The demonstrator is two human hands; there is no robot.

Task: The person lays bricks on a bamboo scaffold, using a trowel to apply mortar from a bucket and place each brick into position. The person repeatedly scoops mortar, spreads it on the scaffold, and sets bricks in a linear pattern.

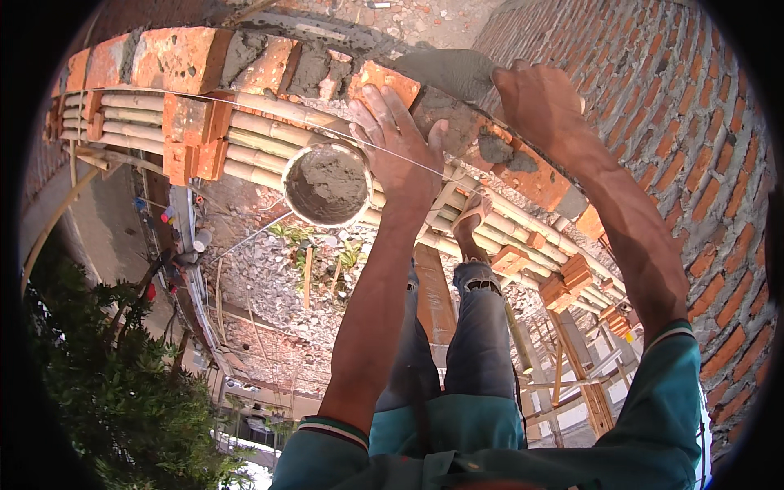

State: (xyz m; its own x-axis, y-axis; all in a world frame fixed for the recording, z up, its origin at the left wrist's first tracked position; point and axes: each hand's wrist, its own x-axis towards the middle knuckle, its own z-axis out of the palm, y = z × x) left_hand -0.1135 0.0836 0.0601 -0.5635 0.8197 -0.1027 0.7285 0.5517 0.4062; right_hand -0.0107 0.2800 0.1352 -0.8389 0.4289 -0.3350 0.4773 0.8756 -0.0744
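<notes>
Your teal shirt (445,425) is nearest, below the round, pale-rimmed bucket (314,216) of grey mortar (335,178). Above that bucket, slightly right, your left hand (400,155) rests with fingers spread on a rough orange clay brick (385,73); farther right, your right hand (539,102) grips a grey metal trowel (449,69). You seem to be bedding that brick; next probably calls for levelling it and trimming mortar.

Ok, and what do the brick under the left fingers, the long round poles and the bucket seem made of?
Brick: most likely fired clay, given its orange-red colour and rough, matte face.
Poles: apparently bamboo, fairly smooth; they are pale, slender and round.
Bucket: perhaps plastic, judging by its thin, pale rim, but grey mortar coats its inside, so metal is possible.
</notes>
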